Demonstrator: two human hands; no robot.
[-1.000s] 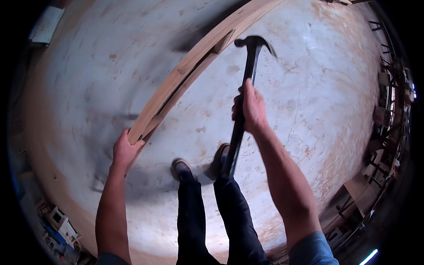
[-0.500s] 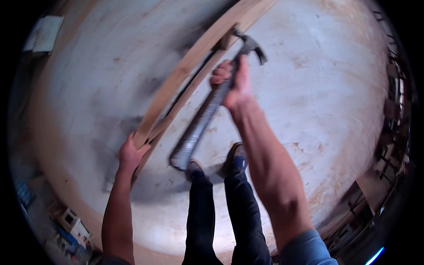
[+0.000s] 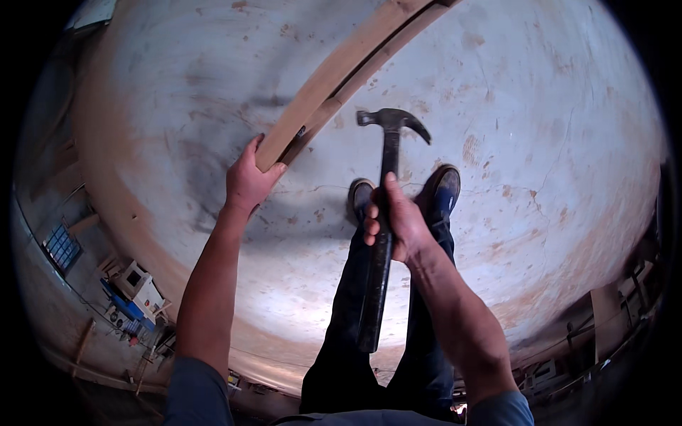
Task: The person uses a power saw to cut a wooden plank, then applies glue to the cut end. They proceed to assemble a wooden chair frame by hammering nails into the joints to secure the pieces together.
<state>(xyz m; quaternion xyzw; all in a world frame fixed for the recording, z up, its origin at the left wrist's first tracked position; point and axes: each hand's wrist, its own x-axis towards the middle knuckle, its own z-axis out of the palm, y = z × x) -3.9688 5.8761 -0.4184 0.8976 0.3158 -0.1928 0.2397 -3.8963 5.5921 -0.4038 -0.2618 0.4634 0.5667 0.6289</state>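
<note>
A long wooden frame (image 3: 312, 85), made of pale boards with a dark gap between them, slants from the middle left up past the top edge. Its near end is gripped by my left hand (image 3: 250, 177), thumb and fingers on either side. My right hand (image 3: 399, 221) is wrapped round the dark handle of a claw hammer (image 3: 391, 145). The hammer stands nearly upright in the picture, its head at the top, striking face to the left and claw to the right. Its head is apart from the frame, to the right of it.
A stained, pale floor (image 3: 497, 149) spreads around me. My shoes (image 3: 445, 190) stand just beyond the right hand. At the lower left are a blue machine (image 3: 126, 304) and a barred window (image 3: 62, 247). Boards (image 3: 607, 319) and stacked wood line the right rim.
The hammer has come down and away from the wooden frame, turning more upright. My left hand still holds the frame's near end, now higher in the picture. My view has shifted too.
</note>
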